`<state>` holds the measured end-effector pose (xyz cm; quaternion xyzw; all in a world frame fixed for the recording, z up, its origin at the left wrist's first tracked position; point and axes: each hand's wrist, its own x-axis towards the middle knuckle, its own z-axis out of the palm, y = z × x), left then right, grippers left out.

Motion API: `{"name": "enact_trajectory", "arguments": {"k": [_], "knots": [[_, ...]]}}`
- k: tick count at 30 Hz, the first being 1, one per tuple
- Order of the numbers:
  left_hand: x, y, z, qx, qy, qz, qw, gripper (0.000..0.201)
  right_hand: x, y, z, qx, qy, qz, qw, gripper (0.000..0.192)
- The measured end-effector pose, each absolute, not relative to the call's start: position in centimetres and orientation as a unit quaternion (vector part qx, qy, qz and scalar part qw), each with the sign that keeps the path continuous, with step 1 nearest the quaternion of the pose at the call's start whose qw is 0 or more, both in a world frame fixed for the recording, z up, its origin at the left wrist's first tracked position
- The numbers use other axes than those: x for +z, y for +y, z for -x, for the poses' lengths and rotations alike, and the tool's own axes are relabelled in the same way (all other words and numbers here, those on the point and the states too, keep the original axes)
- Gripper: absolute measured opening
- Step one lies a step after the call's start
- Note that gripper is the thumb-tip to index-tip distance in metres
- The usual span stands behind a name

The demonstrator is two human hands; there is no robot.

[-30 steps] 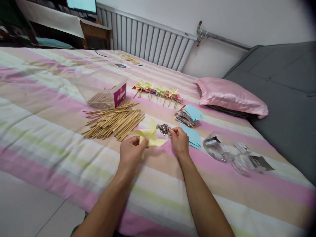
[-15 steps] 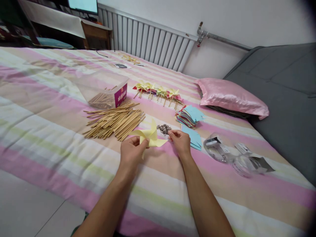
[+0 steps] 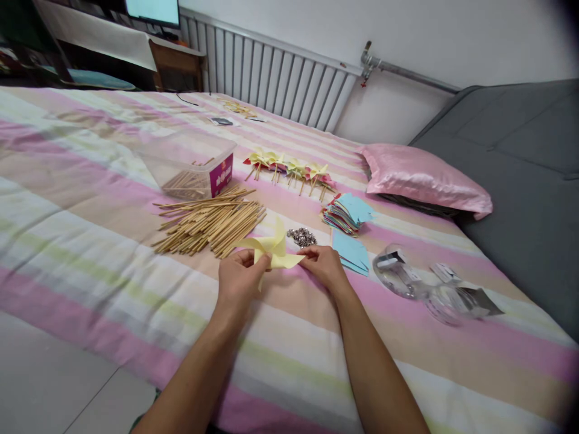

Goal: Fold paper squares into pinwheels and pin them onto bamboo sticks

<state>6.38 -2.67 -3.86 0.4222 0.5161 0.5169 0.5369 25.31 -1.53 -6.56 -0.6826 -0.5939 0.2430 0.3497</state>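
Note:
My left hand (image 3: 241, 280) pinches a yellow paper pinwheel (image 3: 274, 246) near its middle, thumb on top, its folded blades spread upward and to the right. Close by, my right hand (image 3: 323, 265) has its fingers pressed together at the tip of the pinwheel's right blade. Whatever lies in that pinch is too small to make out. Just beyond the right fingers is a small heap of shiny metal pieces (image 3: 302, 237). Loose thin wooden sticks (image 3: 212, 222) lie in a pile beyond my left hand.
A clear plastic box (image 3: 190, 163) holds more sticks. Several finished pinwheels (image 3: 294, 166) lie behind. Cut paper sheets (image 3: 346, 212) are stacked right of centre, with blue sheets (image 3: 351, 252) nearer. Clear plastic containers (image 3: 398, 271) sit at right, before a pink pillow (image 3: 425, 178).
My right hand has moved back from the metal heap toward me, and its fingertips now meet the pinwheel's right blade. My left hand, still on the pinwheel, has barely shifted.

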Motion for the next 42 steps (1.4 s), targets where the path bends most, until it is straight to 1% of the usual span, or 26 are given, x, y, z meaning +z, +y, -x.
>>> {"name": "enact_trajectory", "arguments": {"k": [5, 10, 16, 20, 24, 33, 38, 42], "knots": [[-3.6, -2.6, -6.3, 0.517, 0.521, -0.415, 0.537, 0.018, -5.9, -1.9, -25.3, 0.245, -0.616, 0.678, 0.317, 0.022], [-3.4, -2.7, -6.3, 0.516, 0.525, -0.417, 0.532, 0.02, -5.8, -1.9, -25.1, 0.217, -0.623, 0.685, 0.309, 0.018], [-3.2, -2.8, -6.3, 0.517, 0.529, -0.406, 0.536, 0.019, -5.8, -1.9, -25.0, 0.21, -0.613, 0.701, 0.299, 0.026], [-2.9, -2.8, -6.2, 0.518, 0.529, -0.409, 0.534, 0.019, -5.9, -1.9, -25.1, 0.217, -0.599, 0.713, 0.292, 0.023], [-3.0, -2.8, -6.1, 0.516, 0.528, -0.41, 0.535, 0.019, -6.0, -1.8, -24.9, 0.214, -0.58, 0.732, 0.287, 0.025], [-3.2, -2.7, -6.4, 0.517, 0.525, -0.417, 0.532, 0.018, -6.1, -2.0, -23.7, 0.159, -0.561, 0.769, 0.263, 0.015], [-3.2, -2.8, -6.4, 0.519, 0.519, -0.414, 0.539, 0.018, -5.8, -2.2, -23.8, 0.162, -0.575, 0.751, 0.279, 0.014], [-3.0, -2.8, -6.3, 0.518, 0.519, -0.411, 0.541, 0.018, -5.4, -2.2, -24.6, 0.177, -0.574, 0.73, 0.325, 0.013]]}}
